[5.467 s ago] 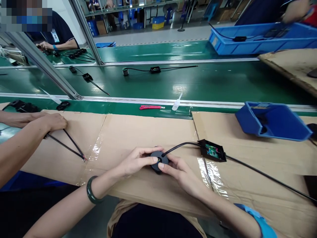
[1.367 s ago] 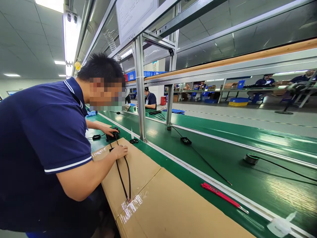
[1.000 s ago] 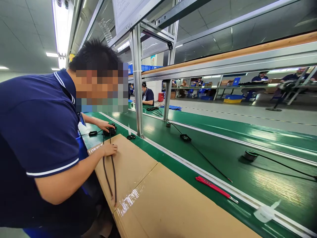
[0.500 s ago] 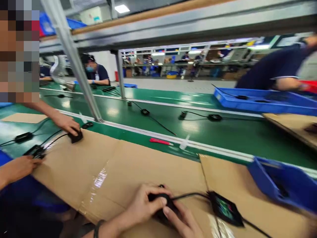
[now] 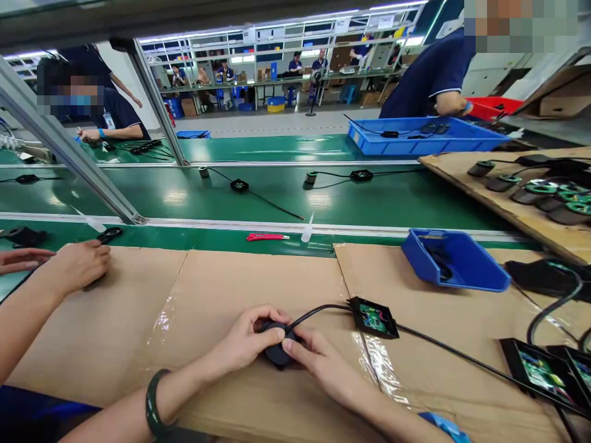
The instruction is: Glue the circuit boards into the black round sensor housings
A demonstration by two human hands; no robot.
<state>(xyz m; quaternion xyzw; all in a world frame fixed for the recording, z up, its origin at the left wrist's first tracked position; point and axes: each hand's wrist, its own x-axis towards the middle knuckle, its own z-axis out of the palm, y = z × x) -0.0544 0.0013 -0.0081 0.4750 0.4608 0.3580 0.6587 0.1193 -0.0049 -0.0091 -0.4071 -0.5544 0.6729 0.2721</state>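
Between both hands, low above the cardboard sheet (image 5: 244, 283), is a round black plastic housing (image 5: 279, 355) with a black cable at its top. My left hand (image 5: 244, 341) grips its left side, thumb laid across the face. My right hand (image 5: 321, 360) closes on the right side, its thumb tip close to the left thumb. The fingers behind the housing are partly hidden. From there the cable (image 5: 318, 309) arcs right to an open black box with a green circuit board (image 5: 375, 317), lying on the cardboard.
A blue bin (image 5: 462, 264) with black parts stands at right, near more open circuit boxes (image 5: 542, 372). A red utility knife (image 5: 266, 237) and a white nozzle (image 5: 307, 229) lie beyond the cardboard. At left, a co-worker's hand (image 5: 76, 267) holds a black part. Cabled parts lie on the green belt (image 5: 258, 209).
My view has swung right and levelled, bringing more circuit boxes into sight. Both hands still hold the housing. The co-worker's hand at left has come nearer along the cardboard.
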